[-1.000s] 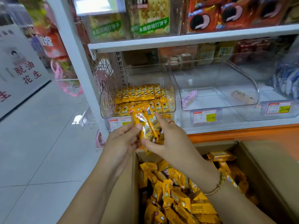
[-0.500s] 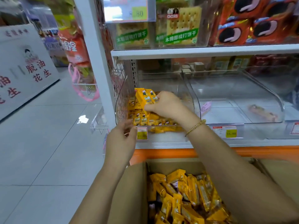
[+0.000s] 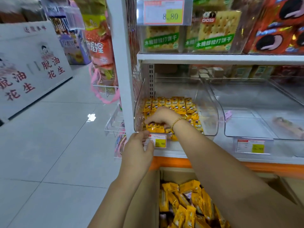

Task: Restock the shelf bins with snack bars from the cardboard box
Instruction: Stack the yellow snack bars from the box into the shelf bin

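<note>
Yellow snack bars (image 3: 174, 104) stand in rows inside the clear left shelf bin (image 3: 209, 112). My right hand (image 3: 162, 116), with a gold bracelet on the wrist, reaches into that bin. Its curled fingers hold a few yellow bars (image 3: 153, 128) down at the front row. My left hand (image 3: 139, 146) is outside the bin and holds nothing. Its fingertips touch the front lip beside the price tag (image 3: 158, 141). Below, the open cardboard box (image 3: 148, 195) holds several loose yellow bars (image 3: 185, 203).
To the right is a second clear bin (image 3: 246, 129) holding a pink packet (image 3: 228, 115) and one wrapped bar (image 3: 286, 125). The shelf above (image 3: 213, 58) carries cracker and cookie packs. The white shelf post (image 3: 121, 79) and a wire rack (image 3: 115, 125) lie left, then tiled aisle floor.
My right hand carried the bars from above the box into the bin and lowered them to the front row. My left hand let go and moved up to the bin's front lip.
</note>
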A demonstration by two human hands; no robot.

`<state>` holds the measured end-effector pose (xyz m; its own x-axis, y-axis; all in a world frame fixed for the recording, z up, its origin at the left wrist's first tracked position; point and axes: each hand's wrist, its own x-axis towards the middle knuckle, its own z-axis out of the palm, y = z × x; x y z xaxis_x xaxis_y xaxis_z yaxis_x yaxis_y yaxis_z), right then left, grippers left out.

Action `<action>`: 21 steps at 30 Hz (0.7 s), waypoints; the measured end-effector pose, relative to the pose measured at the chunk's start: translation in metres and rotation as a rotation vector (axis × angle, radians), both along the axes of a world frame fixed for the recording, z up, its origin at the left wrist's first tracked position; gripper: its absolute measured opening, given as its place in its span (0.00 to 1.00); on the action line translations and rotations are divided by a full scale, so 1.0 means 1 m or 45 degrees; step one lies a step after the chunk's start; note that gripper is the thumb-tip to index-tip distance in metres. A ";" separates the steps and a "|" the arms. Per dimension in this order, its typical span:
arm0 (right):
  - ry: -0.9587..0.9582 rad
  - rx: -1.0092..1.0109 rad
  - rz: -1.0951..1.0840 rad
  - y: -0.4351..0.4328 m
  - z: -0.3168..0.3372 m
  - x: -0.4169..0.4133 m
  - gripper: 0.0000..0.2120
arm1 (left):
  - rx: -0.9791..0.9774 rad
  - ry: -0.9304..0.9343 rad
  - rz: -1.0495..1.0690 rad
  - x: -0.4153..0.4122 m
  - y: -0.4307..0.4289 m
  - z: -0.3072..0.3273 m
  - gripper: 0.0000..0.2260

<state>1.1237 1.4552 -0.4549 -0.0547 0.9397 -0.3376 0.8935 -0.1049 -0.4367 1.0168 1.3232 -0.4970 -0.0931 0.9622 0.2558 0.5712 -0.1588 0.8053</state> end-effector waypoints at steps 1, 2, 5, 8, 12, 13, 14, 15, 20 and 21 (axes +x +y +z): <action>0.031 0.000 -0.034 0.004 -0.003 -0.003 0.17 | 0.005 -0.006 -0.010 0.000 -0.001 -0.001 0.15; 0.041 0.005 -0.064 0.007 -0.005 -0.005 0.16 | 0.008 -0.009 -0.021 -0.001 -0.001 -0.002 0.15; 0.045 0.022 -0.114 0.013 -0.012 -0.006 0.09 | 0.010 0.007 -0.050 -0.004 -0.003 -0.003 0.16; 0.118 0.080 -0.147 0.007 -0.008 0.002 0.06 | 0.016 0.051 -0.071 -0.007 -0.006 -0.005 0.16; 0.199 0.513 -0.066 -0.041 0.014 0.024 0.15 | -0.009 0.121 -0.138 -0.014 -0.013 -0.012 0.06; 0.305 0.596 -0.017 -0.061 0.017 0.030 0.15 | -0.028 0.150 -0.150 -0.015 -0.016 -0.014 0.06; 0.369 0.631 0.045 -0.081 0.018 0.036 0.14 | -0.056 0.188 -0.166 -0.017 -0.019 -0.017 0.09; 0.398 0.622 0.111 -0.099 0.015 0.041 0.14 | -0.090 0.232 -0.191 -0.018 -0.023 -0.019 0.10; 0.374 0.294 0.190 -0.151 -0.047 0.069 0.11 | -0.321 0.556 -0.371 -0.021 -0.042 -0.046 0.13; 0.325 0.196 0.189 -0.156 -0.066 0.073 0.10 | -0.380 0.618 -0.417 -0.022 -0.047 -0.051 0.12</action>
